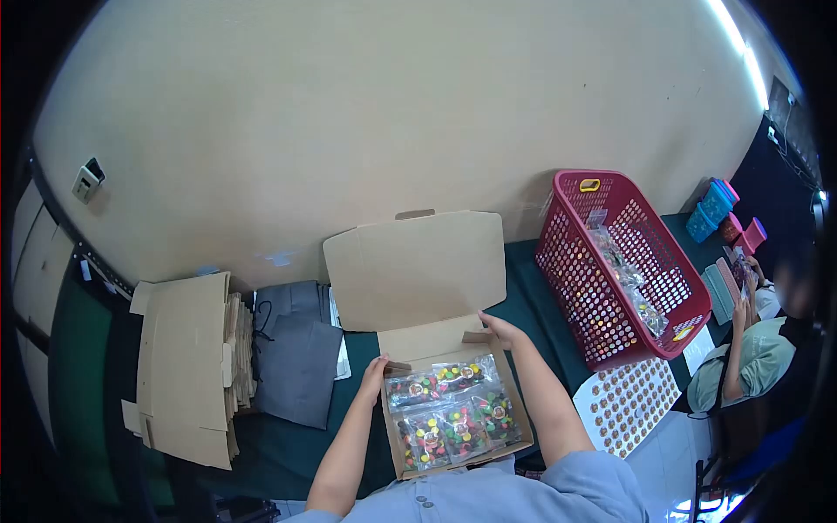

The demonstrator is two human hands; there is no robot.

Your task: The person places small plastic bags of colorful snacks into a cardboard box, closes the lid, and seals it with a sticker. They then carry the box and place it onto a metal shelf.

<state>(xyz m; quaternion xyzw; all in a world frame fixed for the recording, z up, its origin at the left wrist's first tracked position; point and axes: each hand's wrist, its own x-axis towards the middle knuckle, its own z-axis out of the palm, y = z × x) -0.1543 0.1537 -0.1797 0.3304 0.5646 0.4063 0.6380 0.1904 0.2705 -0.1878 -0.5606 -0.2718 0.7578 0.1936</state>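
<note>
An open cardboard box (514,410) sits on the green-covered table in front of me, its lid (417,268) standing open toward the wall. Several clear bags of colourful sweets (453,417) fill it. My left hand (375,373) touches the box's far left corner at the small side flap (397,368). My right hand (499,329) rests on the far right corner at the other flap (476,337). Neither hand has anything lifted.
A stack of flat cardboard blanks (187,370) lies to the left, next to a grey folded cloth (296,353). A red plastic basket (580,292) with a few clear bags stands on the right. A sticker sheet (626,403) lies near it. Another person (750,357) sits far right.
</note>
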